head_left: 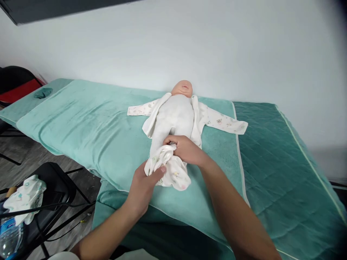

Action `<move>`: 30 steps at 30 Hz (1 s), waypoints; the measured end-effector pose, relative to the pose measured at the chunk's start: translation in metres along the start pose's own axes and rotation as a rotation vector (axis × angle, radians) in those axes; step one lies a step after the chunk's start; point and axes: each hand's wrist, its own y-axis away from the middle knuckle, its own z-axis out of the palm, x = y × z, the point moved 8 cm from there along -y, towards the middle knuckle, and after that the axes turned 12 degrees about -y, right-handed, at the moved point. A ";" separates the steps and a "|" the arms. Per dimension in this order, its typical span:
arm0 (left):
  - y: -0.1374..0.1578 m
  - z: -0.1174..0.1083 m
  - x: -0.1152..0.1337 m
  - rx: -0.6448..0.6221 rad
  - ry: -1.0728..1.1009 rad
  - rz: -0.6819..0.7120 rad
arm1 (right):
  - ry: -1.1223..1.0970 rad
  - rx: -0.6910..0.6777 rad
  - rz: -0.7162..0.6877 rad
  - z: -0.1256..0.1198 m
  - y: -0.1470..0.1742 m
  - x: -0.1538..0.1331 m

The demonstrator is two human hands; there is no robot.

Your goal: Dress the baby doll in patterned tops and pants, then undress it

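A baby doll [173, 112] with a pale cloth body lies on its back on a green-covered table. Its white printed top [222, 122] hangs open at the front, both sleeves stretched out sideways. Around the doll's lower legs is a bunched pair of white printed baby pants [177, 173]. My left hand [145, 184] grips the pants at their left side, thumb on top of the fabric. My right hand [184, 148] pinches their upper edge near the doll's legs, fingers curled. The doll's feet are hidden in the cloth.
The green table cover [89, 119] runs along a white wall, with a darker quilted cover [273, 155] at the right. At lower left, a black chair [58, 180] holds a printed cloth [28, 196] and a plastic bottle [11, 234]. Another chair [16, 77] stands far left.
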 end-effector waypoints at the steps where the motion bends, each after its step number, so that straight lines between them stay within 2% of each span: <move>1: 0.004 0.001 -0.002 0.013 0.021 -0.002 | 0.023 -0.009 -0.005 0.001 0.000 -0.001; 5: 0.020 0.002 -0.015 0.061 0.108 -0.035 | 0.097 -0.029 0.010 0.004 0.001 -0.001; 9: 0.033 -0.006 -0.035 0.162 0.152 -0.085 | 0.153 -0.070 0.010 0.009 0.003 -0.003; 14: 0.036 -0.029 -0.061 0.329 0.222 -0.110 | 0.320 -0.073 0.025 0.015 0.003 -0.005; 17: 0.030 -0.048 -0.073 0.388 0.184 -0.084 | 0.411 -0.070 0.046 0.019 0.003 -0.005; 22: 0.016 -0.065 -0.079 0.340 -0.033 -0.054 | 0.463 -0.097 0.040 0.023 0.003 -0.006; 27: 0.010 -0.062 -0.071 0.253 -0.177 -0.068 | 0.484 -0.125 0.019 0.024 0.004 -0.007; 30: 0.003 -0.059 -0.065 0.157 -0.183 -0.074 | 0.482 -0.120 0.010 0.024 0.003 -0.005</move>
